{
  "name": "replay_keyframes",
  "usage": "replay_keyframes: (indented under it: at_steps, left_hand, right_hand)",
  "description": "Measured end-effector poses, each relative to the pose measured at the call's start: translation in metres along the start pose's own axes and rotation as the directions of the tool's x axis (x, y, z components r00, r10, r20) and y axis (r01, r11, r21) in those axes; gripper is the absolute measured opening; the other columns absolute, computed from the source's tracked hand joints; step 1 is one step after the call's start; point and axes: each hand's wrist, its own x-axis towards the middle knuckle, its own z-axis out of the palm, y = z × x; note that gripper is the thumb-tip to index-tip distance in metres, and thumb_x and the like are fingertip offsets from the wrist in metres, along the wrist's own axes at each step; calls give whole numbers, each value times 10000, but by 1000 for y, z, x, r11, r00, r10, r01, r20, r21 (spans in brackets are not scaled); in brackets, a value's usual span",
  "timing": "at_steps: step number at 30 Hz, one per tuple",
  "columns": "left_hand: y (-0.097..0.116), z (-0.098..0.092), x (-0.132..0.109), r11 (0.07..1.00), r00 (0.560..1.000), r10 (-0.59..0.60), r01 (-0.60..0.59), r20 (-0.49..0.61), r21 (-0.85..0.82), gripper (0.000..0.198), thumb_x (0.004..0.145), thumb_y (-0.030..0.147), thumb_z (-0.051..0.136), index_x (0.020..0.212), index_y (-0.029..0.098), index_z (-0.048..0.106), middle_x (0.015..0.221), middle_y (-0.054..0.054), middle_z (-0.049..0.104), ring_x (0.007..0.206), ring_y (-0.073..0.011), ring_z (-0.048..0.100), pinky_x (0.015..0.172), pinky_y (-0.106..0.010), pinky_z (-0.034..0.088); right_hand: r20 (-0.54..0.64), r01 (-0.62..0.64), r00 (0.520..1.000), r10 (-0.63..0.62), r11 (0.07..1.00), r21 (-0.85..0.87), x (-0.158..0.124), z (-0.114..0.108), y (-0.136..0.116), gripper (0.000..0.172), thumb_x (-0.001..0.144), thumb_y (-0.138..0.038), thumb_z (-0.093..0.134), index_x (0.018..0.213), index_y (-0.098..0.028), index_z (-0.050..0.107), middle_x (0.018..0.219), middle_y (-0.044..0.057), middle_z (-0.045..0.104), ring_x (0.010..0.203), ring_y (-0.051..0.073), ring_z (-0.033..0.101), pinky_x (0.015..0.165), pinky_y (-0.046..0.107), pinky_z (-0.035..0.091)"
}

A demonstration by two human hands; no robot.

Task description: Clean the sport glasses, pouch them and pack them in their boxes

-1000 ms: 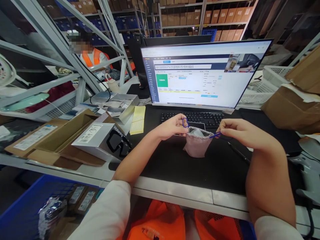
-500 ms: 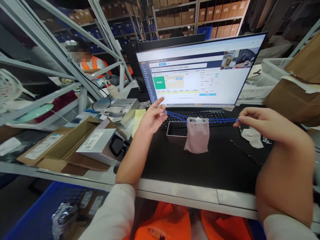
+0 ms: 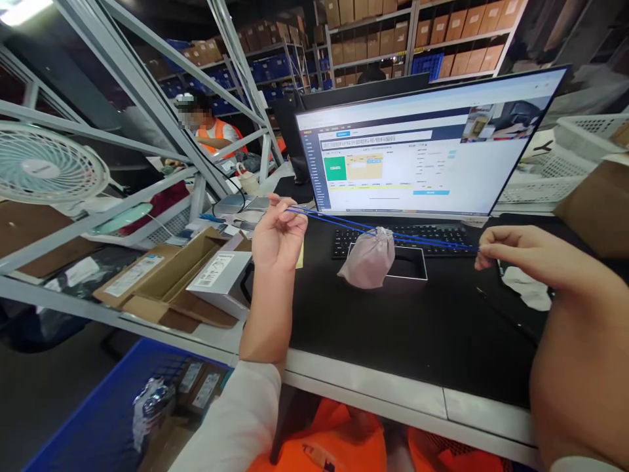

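A small pale pink drawstring pouch [image 3: 368,259] hangs between my hands over the desk, its neck gathered tight and its body tilted to the left. Blue drawstrings [image 3: 329,219] run taut from the neck to both sides. My left hand [image 3: 281,229] is closed on the left ends of the strings. On the right, my right hand [image 3: 511,252] pinches the other ends. Behind the pouch lies a shallow black tray with a white rim [image 3: 425,263], partly covered by it. Whatever is inside the pouch is hidden.
A monitor [image 3: 427,164] stands behind a black keyboard [image 3: 447,237]. Left are an open cardboard box [image 3: 162,278], a silver box [image 3: 221,278] and a fan [image 3: 49,164]. Crumpled white paper [image 3: 525,288] and a black cable [image 3: 506,318] lie right. A person in an orange vest [image 3: 219,134] sits beyond the frame.
The pouch's mouth has drawn together into a tight neck, and its body has swung left. My hands have moved farther apart on the strings. The view has shifted left.
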Motion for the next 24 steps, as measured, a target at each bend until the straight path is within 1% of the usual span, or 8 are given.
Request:
replay_keyframes:
  at_steps: [5,7,9,11,14,16,20,24]
  left_hand:
    - [-22,11,-13,995,997,-76,74,33,60,260,774,-50,626,814,191,540,745,57,468,529,5,433,544,-127,382]
    - [-35,15,-19,988,987,-150,148,61,40,270,741,-59,608,810,190,531,770,54,491,532,3,440,549,-131,399]
    - [-45,18,-24,977,974,-212,209,86,42,272,726,-61,593,810,189,526,794,53,510,534,1,445,563,-136,417]
    - [-51,19,-28,966,963,-255,250,91,62,265,728,-55,587,812,189,525,815,54,523,535,2,443,575,-141,427]
    - [-56,21,-32,952,949,-304,300,89,58,258,747,-53,576,818,190,528,823,53,528,540,0,452,580,-147,432]
    - [-58,21,-35,948,943,-317,316,104,23,258,762,-58,563,827,190,536,820,49,531,544,-2,466,581,-147,435]
    - [-56,23,-39,943,936,-327,332,130,-20,263,775,-68,550,835,188,545,823,44,537,544,-2,479,591,-144,447]
    - [-44,23,-38,957,953,-274,283,126,-62,267,769,-72,535,824,189,532,809,50,527,533,0,465,580,-141,442]
  right_hand:
    - [134,-1,991,27,981,-192,14,37,-16,210,888,-336,567,743,-202,639,764,63,704,675,196,581,648,341,411]
    - [103,66,994,-40,963,-261,20,62,-24,135,860,-304,580,808,-203,652,825,58,709,738,224,627,695,352,462]
    - [-4,200,978,-207,950,-239,22,91,-34,198,870,-301,589,1020,-199,668,1053,88,725,917,265,675,827,400,519]
    - [-93,429,892,-443,893,-138,22,121,-46,355,903,-320,605,1238,-202,606,1325,126,646,1185,290,631,1015,452,497]
    - [-96,687,724,-683,727,7,19,159,-61,381,904,-314,667,1262,-220,577,1491,131,533,1371,283,523,1125,450,446]
    - [-63,733,680,-730,679,39,19,178,-65,309,893,-266,682,1186,-220,594,1392,124,613,1256,272,611,1043,427,510]
    - [-42,743,668,-743,669,-10,24,193,-63,191,882,-155,627,1064,-208,604,1012,71,720,879,223,686,796,367,562]
    - [-89,790,596,-798,603,-110,26,188,-59,123,871,-119,625,954,-205,596,962,75,705,855,221,671,774,361,551]
